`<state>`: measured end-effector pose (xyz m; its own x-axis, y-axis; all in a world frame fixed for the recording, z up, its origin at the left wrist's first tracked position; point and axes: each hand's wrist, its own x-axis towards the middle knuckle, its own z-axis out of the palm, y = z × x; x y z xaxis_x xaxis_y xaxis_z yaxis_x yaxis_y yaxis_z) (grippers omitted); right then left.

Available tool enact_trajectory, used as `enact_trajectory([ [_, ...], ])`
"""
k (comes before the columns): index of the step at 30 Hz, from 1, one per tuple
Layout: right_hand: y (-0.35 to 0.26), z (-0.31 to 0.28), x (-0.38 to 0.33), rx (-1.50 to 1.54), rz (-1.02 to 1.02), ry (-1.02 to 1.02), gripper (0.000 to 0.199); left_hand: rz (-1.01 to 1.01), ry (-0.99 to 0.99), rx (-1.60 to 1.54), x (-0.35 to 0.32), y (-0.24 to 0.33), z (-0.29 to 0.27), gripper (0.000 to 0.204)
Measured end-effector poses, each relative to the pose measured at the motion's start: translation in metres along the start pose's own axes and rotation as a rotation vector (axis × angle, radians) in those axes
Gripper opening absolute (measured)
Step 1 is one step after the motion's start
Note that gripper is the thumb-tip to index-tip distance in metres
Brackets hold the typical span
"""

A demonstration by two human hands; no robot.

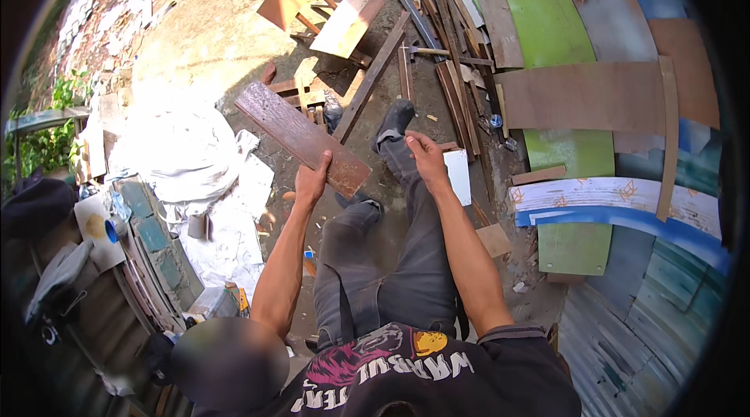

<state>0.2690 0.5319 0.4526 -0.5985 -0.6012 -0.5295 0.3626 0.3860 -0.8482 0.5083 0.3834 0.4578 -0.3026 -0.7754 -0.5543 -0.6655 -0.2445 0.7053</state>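
My left hand (314,176) is closed on the near end of a reddish-brown wooden board (293,132). The board slants up and away to the left, its long face turned upward. Over my right leg, beside the shoe, hovers my right hand (426,158) with thumb and fingers drawn together. Whatever those fingers pinch, if anything, is too small to make out. Just beyond the board lies a long dark wooden beam (373,77).
Wooden stands with pale tops (348,25) are ahead. A hammer (437,51) rests by a pile of wood strips (461,97). Green panels (547,19) and corrugated sheets (625,331) line the right; white sacking (183,155) lies left. A white piece (458,176) sits beside my right forearm.
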Motion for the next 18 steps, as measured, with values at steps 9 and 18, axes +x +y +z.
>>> enact_trajectory([
  [9, 0.159, -0.115, -0.042, -0.394, 0.269, 0.391, 0.040, -0.067, -0.385, 0.145, -0.009, -0.052, 0.058, 0.074],
  [18, 0.287, -0.240, -0.191, -0.526, 1.193, 1.263, 0.088, 0.013, -0.415, 0.264, -0.007, -0.190, 0.116, 0.071],
])
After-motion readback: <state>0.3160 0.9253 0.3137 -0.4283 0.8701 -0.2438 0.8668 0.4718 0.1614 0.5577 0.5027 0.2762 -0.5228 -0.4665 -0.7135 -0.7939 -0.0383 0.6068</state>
